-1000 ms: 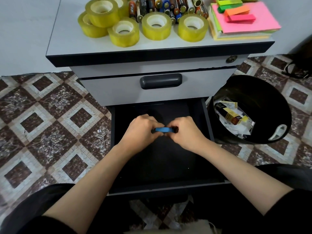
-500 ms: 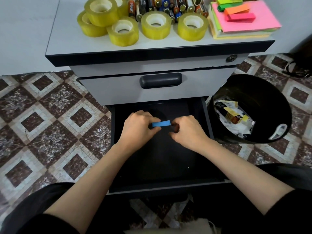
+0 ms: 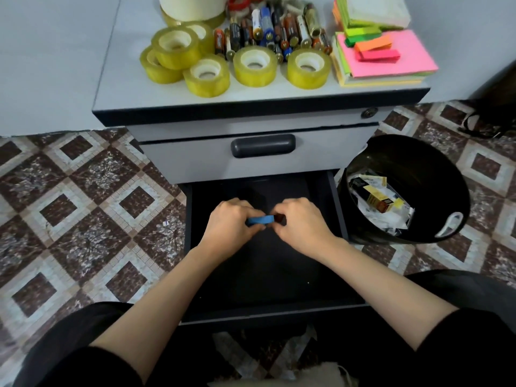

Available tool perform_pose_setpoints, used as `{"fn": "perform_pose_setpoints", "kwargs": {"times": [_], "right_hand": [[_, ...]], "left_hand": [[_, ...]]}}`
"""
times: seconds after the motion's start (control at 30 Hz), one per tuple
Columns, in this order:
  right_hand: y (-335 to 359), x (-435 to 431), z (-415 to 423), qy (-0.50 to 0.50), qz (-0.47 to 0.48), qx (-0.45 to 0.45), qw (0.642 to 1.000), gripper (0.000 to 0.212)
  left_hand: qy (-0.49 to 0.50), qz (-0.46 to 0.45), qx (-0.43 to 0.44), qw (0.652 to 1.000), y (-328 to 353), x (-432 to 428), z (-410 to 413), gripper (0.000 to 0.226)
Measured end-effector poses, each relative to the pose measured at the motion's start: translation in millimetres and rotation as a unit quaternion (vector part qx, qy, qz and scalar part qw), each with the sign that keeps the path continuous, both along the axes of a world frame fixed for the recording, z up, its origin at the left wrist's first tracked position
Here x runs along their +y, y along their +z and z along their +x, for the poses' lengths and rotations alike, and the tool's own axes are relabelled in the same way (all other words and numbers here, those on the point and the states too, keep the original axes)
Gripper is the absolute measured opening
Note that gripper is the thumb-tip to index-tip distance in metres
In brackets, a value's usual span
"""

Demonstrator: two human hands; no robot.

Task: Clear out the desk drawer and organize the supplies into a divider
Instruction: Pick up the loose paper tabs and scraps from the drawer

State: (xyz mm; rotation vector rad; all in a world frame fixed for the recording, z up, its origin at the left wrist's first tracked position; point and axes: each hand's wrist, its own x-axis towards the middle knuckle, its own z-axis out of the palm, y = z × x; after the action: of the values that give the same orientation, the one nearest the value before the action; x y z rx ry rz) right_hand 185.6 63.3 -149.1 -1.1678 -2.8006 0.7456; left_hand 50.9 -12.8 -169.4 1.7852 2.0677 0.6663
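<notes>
The lower drawer of a grey cabinet stands pulled out, its black inside dark and bare where visible. Over the drawer's back half my left hand and my right hand meet. Between them is a small blue roll of tape, seen edge on. My left fingers curl round its left end. My right fingertips pinch something small and dark at its right end; what it is cannot be told.
On the cabinet top lie several yellow tape rolls, a heap of batteries and stacks of coloured sticky notes. The upper drawer is closed. A black bin with paper scraps stands right of the drawer.
The camera has tilted up, showing more of the cabinet top. Both hands stay together over the drawer, turning the blue roll slightly between the fingers.
</notes>
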Motion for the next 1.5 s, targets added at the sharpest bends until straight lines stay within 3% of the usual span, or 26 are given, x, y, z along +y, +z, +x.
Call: {"fn": "perform_pose_setpoints", "kwargs": {"times": [0.1,0.37,0.53,0.8,0.93,1.2,1.5], "right_hand": [[6,-6,3,0.028,0.018,-0.012,0.999,0.021],[35,-19,16,0.034,0.058,-0.012,0.998,0.030],[62,-32,24,0.073,0.101,-0.021,0.992,0.030],[106,-22,31,0.083,0.152,-0.077,0.982,0.025],[135,-8,28,0.054,0.151,-0.082,0.984,0.018],[165,19,31,0.038,0.197,-0.089,0.976,0.025],[178,48,43,0.036,0.251,-0.074,0.965,0.025]], "left_hand": [[-0.009,-0.034,0.020,0.999,6,-5,-3,0.027],[-0.071,-0.124,0.181,0.973,42,-14,6,0.032],[-0.100,-0.125,0.253,0.954,73,-16,23,0.031],[-0.109,-0.117,0.296,0.942,124,-3,34,0.031],[-0.111,-0.093,0.306,0.941,149,14,34,0.028],[-0.108,-0.028,0.308,0.945,180,44,33,0.031],[-0.089,0.026,0.174,0.980,189,69,39,0.027]]}}
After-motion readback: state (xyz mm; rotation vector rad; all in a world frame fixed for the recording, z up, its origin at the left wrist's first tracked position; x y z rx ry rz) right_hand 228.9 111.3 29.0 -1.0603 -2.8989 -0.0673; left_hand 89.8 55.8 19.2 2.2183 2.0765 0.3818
